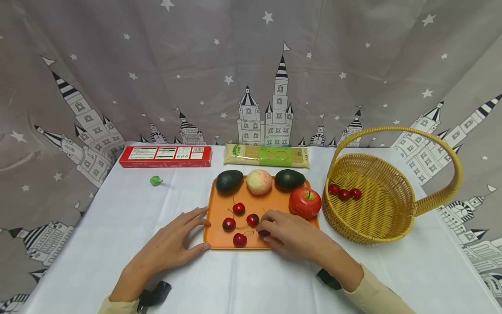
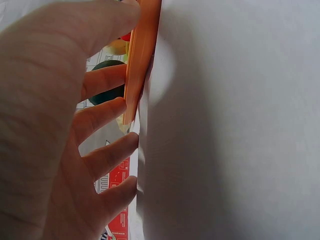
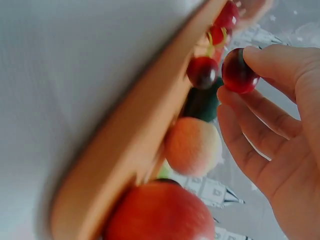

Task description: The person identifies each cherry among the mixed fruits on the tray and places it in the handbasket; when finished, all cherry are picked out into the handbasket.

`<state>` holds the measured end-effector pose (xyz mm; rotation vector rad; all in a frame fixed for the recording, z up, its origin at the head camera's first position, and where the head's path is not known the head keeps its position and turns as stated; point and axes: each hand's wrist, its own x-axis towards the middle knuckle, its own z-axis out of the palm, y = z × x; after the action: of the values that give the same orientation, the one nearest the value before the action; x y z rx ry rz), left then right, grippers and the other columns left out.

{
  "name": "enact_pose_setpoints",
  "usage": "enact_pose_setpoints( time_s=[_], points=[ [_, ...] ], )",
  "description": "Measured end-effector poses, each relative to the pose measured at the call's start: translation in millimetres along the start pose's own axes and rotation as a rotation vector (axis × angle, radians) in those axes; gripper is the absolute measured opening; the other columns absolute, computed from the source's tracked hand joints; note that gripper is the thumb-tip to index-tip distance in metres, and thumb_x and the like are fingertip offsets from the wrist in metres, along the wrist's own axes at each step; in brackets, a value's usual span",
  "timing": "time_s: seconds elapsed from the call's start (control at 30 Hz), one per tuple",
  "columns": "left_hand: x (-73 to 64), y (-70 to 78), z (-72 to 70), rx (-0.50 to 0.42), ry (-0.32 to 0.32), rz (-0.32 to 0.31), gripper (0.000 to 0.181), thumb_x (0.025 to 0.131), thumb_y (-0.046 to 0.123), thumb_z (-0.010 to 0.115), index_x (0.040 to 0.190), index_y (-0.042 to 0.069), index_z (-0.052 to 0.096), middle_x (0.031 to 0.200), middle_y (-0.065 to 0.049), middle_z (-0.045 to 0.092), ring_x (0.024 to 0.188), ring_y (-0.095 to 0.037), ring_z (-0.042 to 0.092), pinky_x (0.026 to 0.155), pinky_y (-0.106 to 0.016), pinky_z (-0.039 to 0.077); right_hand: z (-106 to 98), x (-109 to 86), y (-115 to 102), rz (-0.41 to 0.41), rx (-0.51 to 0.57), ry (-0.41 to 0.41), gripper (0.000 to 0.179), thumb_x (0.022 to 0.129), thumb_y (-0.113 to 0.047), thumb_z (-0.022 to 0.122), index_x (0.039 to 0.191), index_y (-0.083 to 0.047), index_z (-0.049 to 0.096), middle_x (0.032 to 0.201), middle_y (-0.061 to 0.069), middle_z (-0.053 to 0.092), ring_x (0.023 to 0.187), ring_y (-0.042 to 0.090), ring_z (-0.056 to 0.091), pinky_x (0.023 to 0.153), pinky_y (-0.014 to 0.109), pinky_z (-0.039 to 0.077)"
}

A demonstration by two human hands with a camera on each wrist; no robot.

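Between thumb and fingers, my right hand pinches a dark red cherry over the right front part of an orange tray. Spread fingers of my left hand touch the tray's left edge; in the left wrist view they lie along its orange side. Several other cherries, one of them a glossy red cherry, lie on the tray. Behind them sit a peach and two avocados, a left avocado and a right avocado. A red apple rests at the tray's right side.
A yellow wicker basket with a tall handle stands to the right, holding three cherries. At the back lie a red box and a noodle packet. A small green item lies at the left.
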<state>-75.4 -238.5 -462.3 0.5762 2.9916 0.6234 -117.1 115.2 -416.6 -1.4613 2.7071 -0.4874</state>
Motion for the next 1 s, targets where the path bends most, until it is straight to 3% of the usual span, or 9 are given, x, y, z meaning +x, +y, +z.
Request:
enact_pose_setpoints(
  time_s=[0.57, 0.77, 1.0],
  points=[
    [1.4, -0.6, -0.3, -0.002, 0.004, 0.01, 0.053, 0.087, 0.05, 0.087, 0.131, 0.026, 0.071, 0.165, -0.003, 0.051, 0.151, -0.033, 0.049, 0.119, -0.063, 0.045, -45, -24.2, 24, 0.026, -0.061, 0.19, 0.028, 0.091, -0.012, 0.087, 0.116, -0.016, 0.075, 0.119, 0.001, 0.068, 0.104, 0.016, 0.07, 0.09, 0.034, 0.064],
    [0.4, -0.5, -0.2, 0.002, 0.01, 0.006, 0.053, 0.087, 0.051, 0.087, 0.131, 0.026, 0.071, 0.164, -0.004, 0.052, 0.15, -0.034, 0.05, 0.119, -0.063, 0.044, -58, -39.0, 37, 0.12, -0.085, 0.227, 0.033, 0.09, -0.013, 0.089, 0.119, -0.015, 0.075, 0.118, 0.002, 0.069, 0.093, 0.015, 0.069, 0.08, 0.032, 0.065],
    [0.3, 0.8, 0.0, 0.003, 0.01, 0.003, 0.055, 0.087, 0.054, 0.086, 0.132, 0.026, 0.071, 0.164, -0.004, 0.052, 0.149, -0.034, 0.05, 0.118, -0.064, 0.045, -73, -60.8, 54, 0.271, -0.094, 0.222, 0.031, 0.095, -0.013, 0.083, 0.125, -0.015, 0.075, 0.12, 0.004, 0.067, 0.099, 0.02, 0.07, 0.085, 0.041, 0.066]
  ],
)
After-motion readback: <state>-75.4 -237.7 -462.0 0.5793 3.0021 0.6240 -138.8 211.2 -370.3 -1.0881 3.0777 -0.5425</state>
